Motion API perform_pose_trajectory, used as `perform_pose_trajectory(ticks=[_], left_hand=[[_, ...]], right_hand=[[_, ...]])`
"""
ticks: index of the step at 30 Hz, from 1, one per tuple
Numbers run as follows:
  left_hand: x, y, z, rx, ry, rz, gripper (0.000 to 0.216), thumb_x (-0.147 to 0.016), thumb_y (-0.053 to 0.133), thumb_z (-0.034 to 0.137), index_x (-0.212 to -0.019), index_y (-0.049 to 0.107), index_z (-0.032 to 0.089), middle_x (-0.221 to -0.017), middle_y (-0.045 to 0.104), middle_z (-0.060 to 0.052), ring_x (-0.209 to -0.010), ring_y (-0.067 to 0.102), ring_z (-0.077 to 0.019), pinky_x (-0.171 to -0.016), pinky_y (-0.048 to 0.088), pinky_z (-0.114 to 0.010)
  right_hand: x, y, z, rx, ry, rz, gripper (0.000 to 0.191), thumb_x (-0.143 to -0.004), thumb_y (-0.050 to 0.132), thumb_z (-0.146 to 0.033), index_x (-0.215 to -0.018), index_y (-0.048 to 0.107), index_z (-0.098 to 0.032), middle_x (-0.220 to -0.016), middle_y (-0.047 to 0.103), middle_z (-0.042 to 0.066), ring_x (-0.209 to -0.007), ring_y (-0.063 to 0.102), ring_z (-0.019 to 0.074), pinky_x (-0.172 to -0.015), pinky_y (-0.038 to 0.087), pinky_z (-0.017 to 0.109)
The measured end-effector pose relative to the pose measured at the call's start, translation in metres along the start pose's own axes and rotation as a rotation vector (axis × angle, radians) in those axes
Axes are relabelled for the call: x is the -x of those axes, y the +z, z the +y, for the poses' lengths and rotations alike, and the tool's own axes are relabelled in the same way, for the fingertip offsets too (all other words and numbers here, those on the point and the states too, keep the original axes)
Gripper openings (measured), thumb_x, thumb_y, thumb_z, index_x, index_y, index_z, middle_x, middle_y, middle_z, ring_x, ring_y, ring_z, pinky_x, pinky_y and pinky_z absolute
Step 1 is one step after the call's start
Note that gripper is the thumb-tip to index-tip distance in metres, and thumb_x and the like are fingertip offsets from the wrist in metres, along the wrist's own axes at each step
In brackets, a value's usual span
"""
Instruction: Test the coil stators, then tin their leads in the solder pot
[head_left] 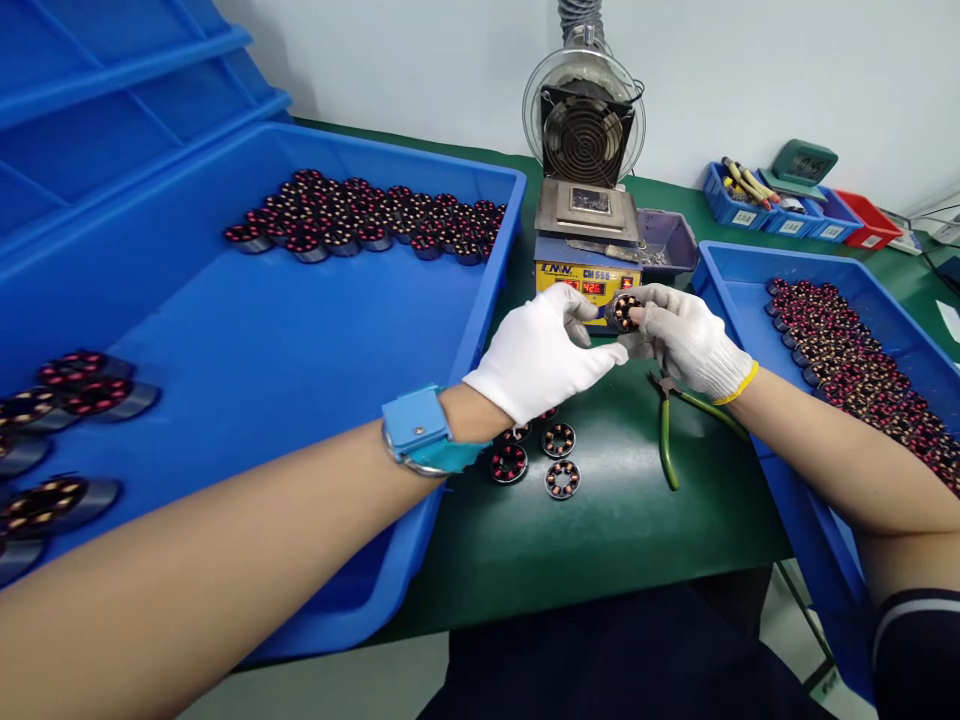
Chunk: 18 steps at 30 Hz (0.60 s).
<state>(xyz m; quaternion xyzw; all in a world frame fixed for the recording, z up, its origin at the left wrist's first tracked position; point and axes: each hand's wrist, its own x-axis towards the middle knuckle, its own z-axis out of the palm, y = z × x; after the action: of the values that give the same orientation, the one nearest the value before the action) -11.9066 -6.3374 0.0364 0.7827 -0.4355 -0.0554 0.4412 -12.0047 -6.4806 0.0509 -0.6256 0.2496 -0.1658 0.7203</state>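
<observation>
My right hand (pixel 694 338), in a white glove with a yellow cuff, grips a small round motor stator (pixel 624 312) with copper windings, its face tilted toward me. To the left of that stator is my left hand (pixel 544 350), also gloved, its thumb stretched out and its fingers curved and apart. Its fingertips come close to the stator; whether they touch it I cannot tell. Below the hands, several stators (pixel 559 440) lie on the green table (pixel 600 560). Green-handled cutters (pixel 666 435) rest under my right hand, jaws pointing away from me.
Behind the hands stands a solder pot (pixel 589 280) with lit red digits, a fan (pixel 585 135) above it. Blue trays with many stators flank me, a large one (pixel 337 320) left and another (pixel 750 290) right. Small bins (pixel 735 212) and a clock (pixel 804 162) sit back right.
</observation>
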Motion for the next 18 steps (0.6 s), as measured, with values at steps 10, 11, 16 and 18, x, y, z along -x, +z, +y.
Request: perform_pose_trajectory(ticks=[10, 11, 16, 18], left_hand=[[0.0041, 0.0026, 0.0003, 0.002, 0.104, 0.044, 0.026, -0.074, 0.07, 0.042, -0.082, 0.062, 0.019, -0.066, 0.065, 0.002, -0.06, 0.061, -0.0143, -0.061, 0.049, -0.028], [0.0028, 0.0027, -0.0009, 0.012, 0.095, 0.097, 0.026, -0.075, 0.069, 0.04, -0.088, 0.063, 0.019, -0.069, 0.066, 0.002, -0.062, 0.062, -0.0146, -0.063, 0.05, -0.027], [-0.0005, 0.0032, -0.0059, -0.149, 0.15, 0.128, 0.015, -0.077, 0.061, 0.03, -0.085, 0.067, 0.019, -0.072, 0.069, -0.001, -0.068, 0.064, -0.0176, -0.067, 0.049, -0.03], [0.0001, 0.0033, -0.006, -0.212, 0.148, 0.136, 0.014, -0.077, 0.059, 0.029, -0.083, 0.068, 0.019, -0.073, 0.069, -0.002, -0.069, 0.063, -0.0185, -0.067, 0.048, -0.031]], right_hand=[[0.0003, -0.0025, 0.002, 0.059, -0.049, -0.025, 0.023, -0.079, 0.067, -0.014, -0.101, 0.061, -0.017, -0.077, 0.07, 0.0, -0.054, 0.065, 0.0113, -0.053, 0.058, 0.023], [0.0003, -0.0025, 0.0024, 0.062, -0.051, -0.028, 0.023, -0.079, 0.068, -0.016, -0.101, 0.061, -0.017, -0.078, 0.07, 0.0, -0.055, 0.065, 0.0114, -0.054, 0.058, 0.024], [0.0039, 0.0001, 0.0035, 0.106, -0.063, -0.059, 0.026, -0.077, 0.07, -0.02, -0.102, 0.061, -0.018, -0.085, 0.072, 0.002, -0.062, 0.069, 0.0134, -0.059, 0.06, 0.027], [0.0066, 0.0017, 0.0027, 0.123, -0.07, -0.063, 0.024, -0.078, 0.069, -0.019, -0.101, 0.062, -0.017, -0.085, 0.072, 0.002, -0.063, 0.069, 0.0136, -0.059, 0.06, 0.026]])
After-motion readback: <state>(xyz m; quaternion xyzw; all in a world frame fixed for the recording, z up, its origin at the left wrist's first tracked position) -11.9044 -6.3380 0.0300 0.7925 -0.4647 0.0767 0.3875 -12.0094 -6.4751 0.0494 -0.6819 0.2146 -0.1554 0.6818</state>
